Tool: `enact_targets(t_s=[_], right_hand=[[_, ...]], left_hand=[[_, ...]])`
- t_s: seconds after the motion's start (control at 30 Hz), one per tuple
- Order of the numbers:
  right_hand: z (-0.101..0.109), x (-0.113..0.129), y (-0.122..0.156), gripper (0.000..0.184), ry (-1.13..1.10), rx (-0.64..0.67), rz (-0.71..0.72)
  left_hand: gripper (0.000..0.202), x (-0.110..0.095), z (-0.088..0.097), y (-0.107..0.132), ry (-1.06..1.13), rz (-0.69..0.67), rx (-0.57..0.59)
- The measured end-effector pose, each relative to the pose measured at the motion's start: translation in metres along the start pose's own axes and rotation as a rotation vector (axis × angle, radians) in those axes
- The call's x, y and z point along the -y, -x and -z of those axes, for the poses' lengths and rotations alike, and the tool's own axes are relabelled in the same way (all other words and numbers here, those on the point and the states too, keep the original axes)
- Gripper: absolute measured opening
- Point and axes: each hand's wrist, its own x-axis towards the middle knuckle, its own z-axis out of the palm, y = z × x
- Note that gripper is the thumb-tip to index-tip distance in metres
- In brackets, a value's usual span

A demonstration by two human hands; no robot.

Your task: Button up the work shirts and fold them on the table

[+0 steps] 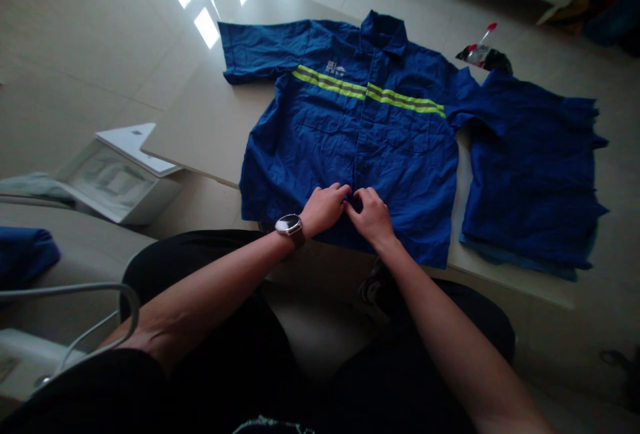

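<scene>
A blue work shirt (350, 141) with a yellow reflective stripe across the chest lies flat, front up, on a low pale table (210, 127). My left hand (325, 207), with a watch on its wrist, and my right hand (370, 215) meet at the shirt's front placket near the lower hem. Both hands have their fingers pinched closed on the blue fabric there. What sits between the fingertips is too small to make out.
A stack of folded blue garments (530, 174) lies at the table's right end. A dark bag with a red-tipped item (483, 54) rests behind it. A white box (117, 177) stands on the floor at left. More blue cloth (23, 254) lies at far left.
</scene>
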Motion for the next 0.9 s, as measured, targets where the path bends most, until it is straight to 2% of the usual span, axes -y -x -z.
enact_targets(t_s=[0.2,0.33,0.47,0.73,0.9], right_hand=[[-0.003,-0.002,-0.003,0.014,-0.015,-0.037,-0.031],[-0.001,-0.003,-0.008,0.014,-0.156,-0.058,-0.057],[0.005,-0.004,-0.011,0.015,-0.249,-0.031,-0.071],[0.008,-0.010,-0.012,0.019,-0.282,0.030,-0.036],[0.008,-0.008,-0.011,0.020,-0.249,0.034,-0.020]], left_hand=[[0.025,0.005,-0.007,-0.006,0.155,0.051,0.000],[0.016,0.007,-0.016,-0.010,0.280,0.124,-0.031],[0.012,0.006,-0.020,-0.011,0.310,0.150,-0.083],[0.016,-0.004,-0.011,-0.006,0.275,0.081,-0.104],[0.019,0.000,-0.017,-0.008,0.302,0.008,-0.121]])
